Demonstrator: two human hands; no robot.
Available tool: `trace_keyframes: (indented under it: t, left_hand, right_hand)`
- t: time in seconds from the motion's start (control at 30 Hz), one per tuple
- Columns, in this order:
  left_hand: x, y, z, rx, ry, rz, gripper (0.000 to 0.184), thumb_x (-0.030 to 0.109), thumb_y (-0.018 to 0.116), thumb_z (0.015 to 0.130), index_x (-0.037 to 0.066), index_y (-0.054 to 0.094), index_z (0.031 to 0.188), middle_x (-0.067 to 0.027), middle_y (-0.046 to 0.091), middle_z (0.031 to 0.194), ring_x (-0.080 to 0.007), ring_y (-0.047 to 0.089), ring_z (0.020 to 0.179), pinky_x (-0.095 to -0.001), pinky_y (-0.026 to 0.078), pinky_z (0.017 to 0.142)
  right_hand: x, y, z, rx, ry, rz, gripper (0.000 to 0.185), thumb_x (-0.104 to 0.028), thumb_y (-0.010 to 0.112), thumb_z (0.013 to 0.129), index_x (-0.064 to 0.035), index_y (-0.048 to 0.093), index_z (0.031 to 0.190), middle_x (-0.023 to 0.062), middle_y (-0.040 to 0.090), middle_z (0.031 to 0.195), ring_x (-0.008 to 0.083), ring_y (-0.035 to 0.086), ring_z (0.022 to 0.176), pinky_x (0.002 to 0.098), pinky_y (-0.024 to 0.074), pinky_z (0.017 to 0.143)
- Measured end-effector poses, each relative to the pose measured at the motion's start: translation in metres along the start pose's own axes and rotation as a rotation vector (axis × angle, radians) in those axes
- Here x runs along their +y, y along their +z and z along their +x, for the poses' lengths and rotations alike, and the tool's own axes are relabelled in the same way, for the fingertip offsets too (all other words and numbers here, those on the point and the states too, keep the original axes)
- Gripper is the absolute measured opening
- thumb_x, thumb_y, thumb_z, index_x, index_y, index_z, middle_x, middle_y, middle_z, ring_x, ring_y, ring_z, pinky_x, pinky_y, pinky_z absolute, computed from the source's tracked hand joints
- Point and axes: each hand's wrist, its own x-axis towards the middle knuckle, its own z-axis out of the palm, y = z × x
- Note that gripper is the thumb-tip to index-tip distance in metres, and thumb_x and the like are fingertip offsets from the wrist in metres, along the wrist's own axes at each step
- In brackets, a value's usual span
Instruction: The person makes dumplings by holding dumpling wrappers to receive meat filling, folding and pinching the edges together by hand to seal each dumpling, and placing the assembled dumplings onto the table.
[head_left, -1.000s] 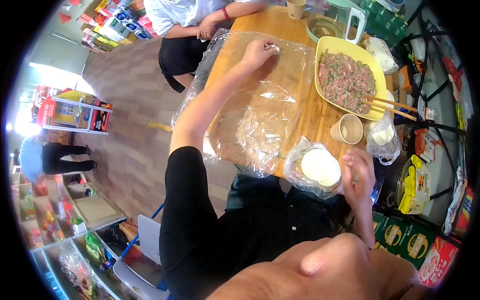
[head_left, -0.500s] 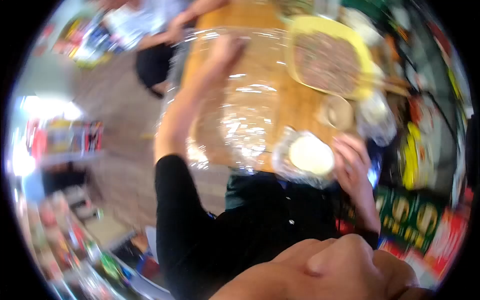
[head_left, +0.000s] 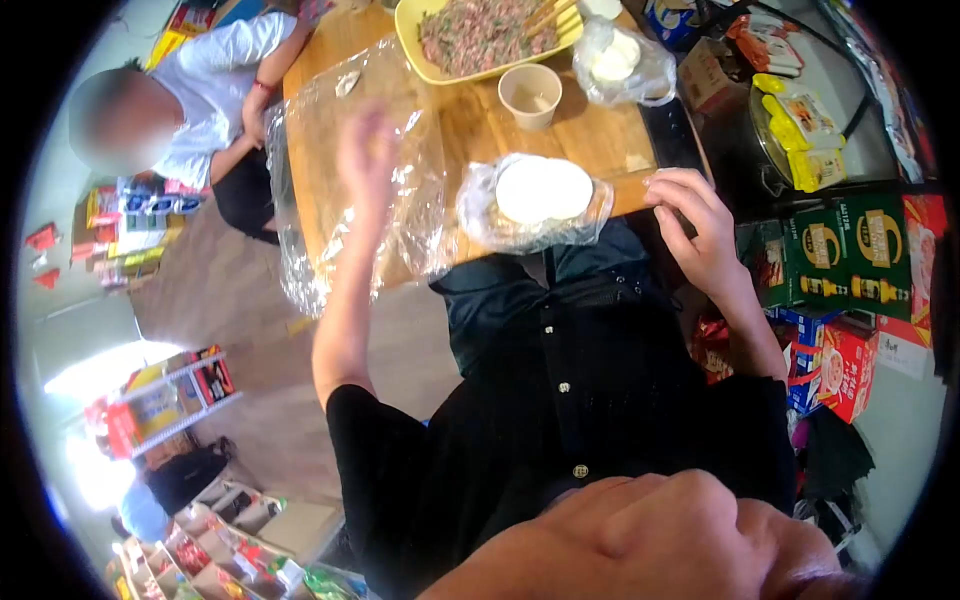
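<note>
My left hand (head_left: 367, 155) is blurred by motion above a clear plastic sheet (head_left: 305, 185) on the wooden table; its finger positions are smeared. Farther up the sheet lies a small pale dumpling (head_left: 347, 83), apart from the hand. My right hand (head_left: 695, 215) is at the table's near right edge, empty, fingers loosely bent and apart. Between my hands a stack of round white dumpling wrappers (head_left: 543, 190) rests in an open plastic bag (head_left: 480, 215). Beyond it stand a paper bowl (head_left: 530, 98) and a yellow basin (head_left: 425, 70) of minced meat filling (head_left: 475, 38) with chopsticks (head_left: 548, 15).
Another plastic bag (head_left: 650, 85) with white wrappers sits at the right of the table (head_left: 600, 135). A seated person in a white shirt (head_left: 225, 60) is at the left side. Boxes (head_left: 840, 255) and a large pot with yellow packets (head_left: 810, 130) crowd the right.
My left hand has drawn back toward me from the far part of the sheet, where the dumpling now shows. The whole view has shifted, and my right hand is farther from the wrapper stack.
</note>
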Motion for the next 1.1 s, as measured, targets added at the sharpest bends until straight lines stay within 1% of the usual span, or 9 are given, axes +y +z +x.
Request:
trace_keyframes:
  t: [0.03,0.07,0.13,0.2,0.27,0.53,0.87,1.07,1.1]
  left_hand:
    - [0.040,0.010,-0.030,-0.128,-0.036,0.040,0.025,0.006,0.065,0.084,0.002,0.062,0.108,-0.0126,0.064,0.098,-0.0222,0.059,0.096,-0.0313,0.045,0.085]
    - [0.068,0.025,-0.057,-0.225,-0.074,-0.078,0.015,0.005,0.064,0.084,0.003,0.066,0.099,-0.0053,0.066,0.098,-0.0165,0.059,0.094,-0.0301,0.047,0.082]
    - [0.084,0.048,-0.083,-0.429,0.287,0.073,0.012,0.005,0.067,0.080,0.004,0.067,0.092,-0.0067,0.066,0.097,-0.0206,0.061,0.092,-0.0312,0.048,0.080]
    - [0.097,0.070,-0.096,-0.452,0.258,0.066,0.012,0.004,0.069,0.075,0.003,0.066,0.087,-0.0089,0.064,0.091,-0.0290,0.059,0.091,-0.0365,0.048,0.080]
    - [0.099,0.081,-0.096,-0.468,0.287,0.123,0.016,0.004,0.070,0.073,0.003,0.066,0.088,-0.0094,0.062,0.091,-0.0299,0.058,0.091,-0.0379,0.047,0.082]
    - [0.096,0.092,-0.096,-0.546,0.200,0.332,0.036,0.007,0.074,0.066,0.004,0.064,0.101,-0.0125,0.057,0.104,-0.0320,0.052,0.100,-0.0394,0.044,0.089]
    - [0.089,0.090,-0.095,-0.536,0.222,0.293,0.026,0.005,0.069,0.070,0.003,0.064,0.095,-0.0134,0.058,0.104,-0.0326,0.053,0.101,-0.0397,0.044,0.088]
    - [0.075,0.090,-0.089,-0.493,0.201,0.229,0.015,0.004,0.066,0.073,0.002,0.066,0.088,-0.0127,0.062,0.093,-0.0331,0.058,0.090,-0.0403,0.048,0.081]
    - [0.072,0.090,-0.087,-0.493,0.097,0.168,0.013,0.005,0.066,0.076,0.001,0.066,0.088,-0.0128,0.063,0.090,-0.0318,0.059,0.086,-0.0385,0.049,0.077]
  right_hand:
    - [0.002,0.004,-0.005,0.001,-0.002,0.058,0.022,0.008,0.057,0.081,0.0033,0.060,0.102,0.0133,0.060,0.100,0.0227,0.062,0.086,0.0296,0.0500,0.076]
    - [0.003,0.009,-0.009,0.003,-0.003,0.119,0.021,0.008,0.057,0.082,0.0035,0.060,0.103,0.0131,0.060,0.099,0.0210,0.062,0.084,0.0289,0.0501,0.075]
    - [0.014,0.019,-0.018,-0.046,0.019,0.192,0.021,0.008,0.056,0.083,0.0034,0.060,0.103,0.0131,0.060,0.098,0.0192,0.062,0.081,0.0287,0.0504,0.073]
    - [0.022,0.028,-0.024,-0.074,0.035,0.222,0.021,0.007,0.057,0.084,0.0023,0.060,0.104,0.0127,0.061,0.094,0.0201,0.063,0.080,0.0288,0.0502,0.071]
    - [0.023,0.034,-0.026,-0.161,0.090,0.255,0.020,0.004,0.057,0.085,0.0011,0.061,0.104,0.0122,0.062,0.090,0.0211,0.064,0.079,0.0295,0.0500,0.070]
    - [0.038,0.050,-0.042,-0.118,0.170,0.320,0.017,0.000,0.059,0.085,0.0007,0.061,0.102,0.0114,0.064,0.083,0.0217,0.064,0.076,0.0303,0.0501,0.068]
    - [0.045,0.048,-0.046,-0.093,0.179,0.370,0.016,0.002,0.056,0.086,0.0019,0.061,0.102,0.0113,0.064,0.082,0.0194,0.064,0.075,0.0288,0.0504,0.067]
    - [0.048,0.046,-0.042,-0.143,0.200,0.377,0.016,0.001,0.056,0.088,0.0043,0.060,0.103,0.0105,0.064,0.086,0.0159,0.063,0.074,0.0258,0.0493,0.068]
    - [0.049,0.047,-0.040,-0.124,0.185,0.372,0.016,0.002,0.056,0.087,0.0032,0.060,0.103,0.0108,0.063,0.085,0.0170,0.063,0.075,0.0266,0.0496,0.068]
